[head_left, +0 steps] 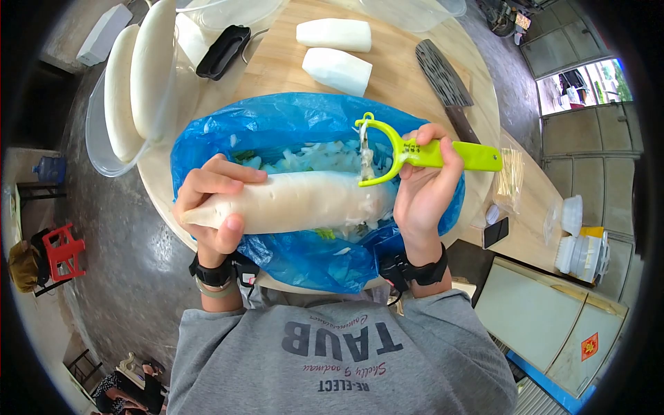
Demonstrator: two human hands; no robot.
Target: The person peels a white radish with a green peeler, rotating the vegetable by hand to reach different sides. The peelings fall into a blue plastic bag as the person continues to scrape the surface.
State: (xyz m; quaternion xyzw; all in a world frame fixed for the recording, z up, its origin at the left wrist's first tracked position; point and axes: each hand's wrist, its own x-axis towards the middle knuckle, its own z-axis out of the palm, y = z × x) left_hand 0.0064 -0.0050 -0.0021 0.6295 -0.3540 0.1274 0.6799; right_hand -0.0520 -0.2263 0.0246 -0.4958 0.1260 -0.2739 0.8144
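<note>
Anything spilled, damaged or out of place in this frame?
Nothing clearly stands out. At most, pale shreds cling to the blade of the lime-green peeler in the right hand, which seems ordinary: similar peelings lie inside the blue plastic bag under the daikon.

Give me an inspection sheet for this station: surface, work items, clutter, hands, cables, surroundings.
Surface: round table, wooden board on it.
Work items: white radish above open blue bag with pale shreds; green peeler.
Clutter: two cut radish pieces, knife, black tray; phone at right; two whole radishes in clear tub.
Left hand: grips the radish's tapered end.
Right hand: holds peeler handle near its head.
Cables: short dark leads at the wrist units; far ends unclear.
Surroundings: grey floor, red stool, another person at lower left.
</note>
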